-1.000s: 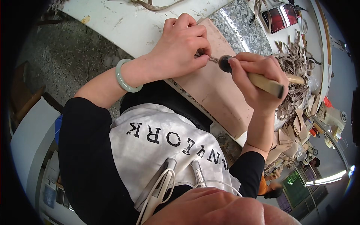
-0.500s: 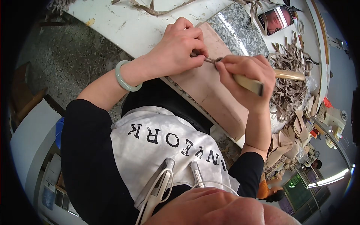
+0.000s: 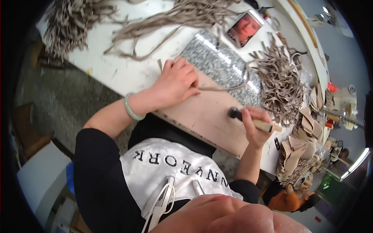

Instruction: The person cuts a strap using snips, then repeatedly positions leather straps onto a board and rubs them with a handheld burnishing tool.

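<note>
My left hand [image 3: 178, 83] rests on the pinkish board [image 3: 211, 116], fingers curled, pinching a narrow taupe strip [image 3: 221, 89]. From there the strip arcs across the granite slab [image 3: 221, 58] to a tangled pile of strips [image 3: 281, 79] on the right. A short end of it shows beyond my knuckles. Over the board's right part, my right hand [image 3: 256, 126] is closed round a hammer [image 3: 262, 125] with a pale wooden handle. Its round black head points left, toward the board, apart from the strip. Whether the head touches the board I cannot tell.
More taupe strips [image 3: 175, 19] lie at the far side of the white table [image 3: 87, 50], with another bundle [image 3: 70, 29] at its left end. A phone [image 3: 244, 28] stands beyond the slab. Cut beige pieces [image 3: 293, 153] heap at right. Another person [image 3: 287, 199] sits farther off.
My hands have moved apart: the right has drawn away from the left, and the metal tool tip between them is gone from sight. The strip now stretches across the slab. The whole view has shifted.
</note>
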Motion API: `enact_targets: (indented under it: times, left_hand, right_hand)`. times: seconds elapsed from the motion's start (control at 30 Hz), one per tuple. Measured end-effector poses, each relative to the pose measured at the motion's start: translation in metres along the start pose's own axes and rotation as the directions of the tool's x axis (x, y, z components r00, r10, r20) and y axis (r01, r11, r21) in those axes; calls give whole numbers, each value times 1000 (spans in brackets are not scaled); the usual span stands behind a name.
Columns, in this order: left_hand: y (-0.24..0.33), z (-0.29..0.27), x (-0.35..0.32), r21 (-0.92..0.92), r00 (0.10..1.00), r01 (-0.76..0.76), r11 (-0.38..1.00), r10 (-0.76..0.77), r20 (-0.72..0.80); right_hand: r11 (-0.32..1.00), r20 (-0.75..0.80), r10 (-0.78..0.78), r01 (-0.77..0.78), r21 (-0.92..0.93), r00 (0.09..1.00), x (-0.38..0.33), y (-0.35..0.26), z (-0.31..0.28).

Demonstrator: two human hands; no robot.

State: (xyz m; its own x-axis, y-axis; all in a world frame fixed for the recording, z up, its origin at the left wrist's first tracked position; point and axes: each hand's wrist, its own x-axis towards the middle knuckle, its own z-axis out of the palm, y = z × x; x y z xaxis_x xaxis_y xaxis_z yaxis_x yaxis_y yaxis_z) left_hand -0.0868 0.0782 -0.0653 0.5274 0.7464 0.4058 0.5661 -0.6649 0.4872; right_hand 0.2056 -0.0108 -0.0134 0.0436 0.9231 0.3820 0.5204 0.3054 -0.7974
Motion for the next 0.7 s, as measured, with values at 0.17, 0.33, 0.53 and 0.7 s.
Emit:
enact_targets:
  times: [0.17, 0.33, 0.53, 0.7]
  left_hand:
    - [0, -27, 49, -344, 905, 319, 883, -177, 386]
    - [-7, -55, 186, -430, 992, 72, 900, -19, 128]
    - [8, -115, 282, -317, 969, -124, 940, 47, -241]
    - [-62, -120, 217, -94, 987, 126, 988, -134, -84]
  right_hand:
    - [977, -196, 187, -162, 137, 963, -53, 3, -24]
    - [964, -276, 215, -159, 213, 937, -69, 8, -22]
    - [966, -327, 179, -103, 237, 928, -76, 15, -17]
    - [988, -316, 123, -85, 130, 941, -82, 20, -18]
